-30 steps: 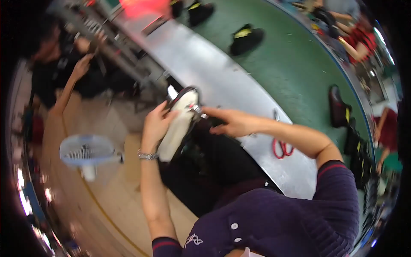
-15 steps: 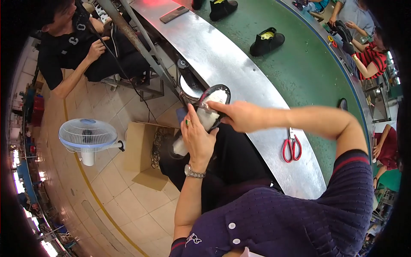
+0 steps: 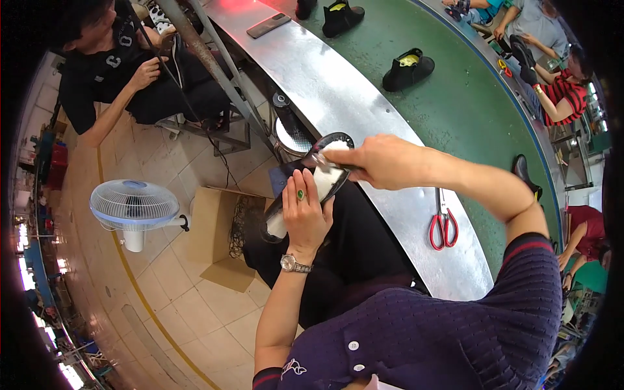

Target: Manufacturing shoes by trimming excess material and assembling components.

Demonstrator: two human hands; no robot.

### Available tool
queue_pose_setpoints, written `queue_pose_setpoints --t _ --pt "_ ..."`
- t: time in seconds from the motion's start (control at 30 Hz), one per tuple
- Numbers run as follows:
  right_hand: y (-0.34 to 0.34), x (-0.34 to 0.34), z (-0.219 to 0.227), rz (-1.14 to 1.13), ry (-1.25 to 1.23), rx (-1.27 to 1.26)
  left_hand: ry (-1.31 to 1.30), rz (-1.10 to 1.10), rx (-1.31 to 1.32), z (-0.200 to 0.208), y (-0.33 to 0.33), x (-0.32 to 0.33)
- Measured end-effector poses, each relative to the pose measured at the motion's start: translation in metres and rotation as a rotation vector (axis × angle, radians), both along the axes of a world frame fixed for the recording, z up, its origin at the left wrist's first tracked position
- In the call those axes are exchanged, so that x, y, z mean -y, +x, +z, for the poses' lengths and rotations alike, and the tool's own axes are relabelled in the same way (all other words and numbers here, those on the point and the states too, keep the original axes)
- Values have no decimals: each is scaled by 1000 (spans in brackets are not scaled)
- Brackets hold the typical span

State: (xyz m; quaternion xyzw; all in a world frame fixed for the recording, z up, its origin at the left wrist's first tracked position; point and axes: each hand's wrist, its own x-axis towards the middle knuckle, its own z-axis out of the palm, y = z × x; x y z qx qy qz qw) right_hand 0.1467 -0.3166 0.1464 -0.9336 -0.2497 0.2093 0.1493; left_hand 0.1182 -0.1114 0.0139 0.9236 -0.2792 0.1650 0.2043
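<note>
Over my lap lies a black shoe [image 3: 327,182], its white underside turned up and its black rim curling round it. My left hand [image 3: 306,218] is wrapped on the shoe's middle, fingers together across it, thumb at the right edge. Above the toe half, my right hand [image 3: 390,162] is closed round a small metal tool [image 3: 319,158]. The tool's shiny head is at the shoe's underside and a bit of dark handle shows below my fingers; its exact kind is hard to make out.
Red-handled scissors [image 3: 443,229] and a phone [image 3: 268,26] lie on the metal bench [image 3: 357,104]. Black shoes [image 3: 407,70] stand on the green conveyor belt [image 3: 455,117]. To the left are a cardboard box [image 3: 224,237], a fan [image 3: 134,208] and a seated co-worker [image 3: 123,78] holding a shoe.
My right hand has shifted slightly up and right with the tool, and its forearm now slopes more. My left fingers have drawn together and lower on the shoe. The belt's shoes have shifted slightly.
</note>
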Motion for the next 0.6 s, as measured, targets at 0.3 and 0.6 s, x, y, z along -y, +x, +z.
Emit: queue_pose_setpoints --t 0.3,0.6 --pt "7 -11 -17 -256 134 -27 77 32 10 1 -5 1" --pt "4 -8 -36 -367 130 -74 134 87 30 3 -4 3"
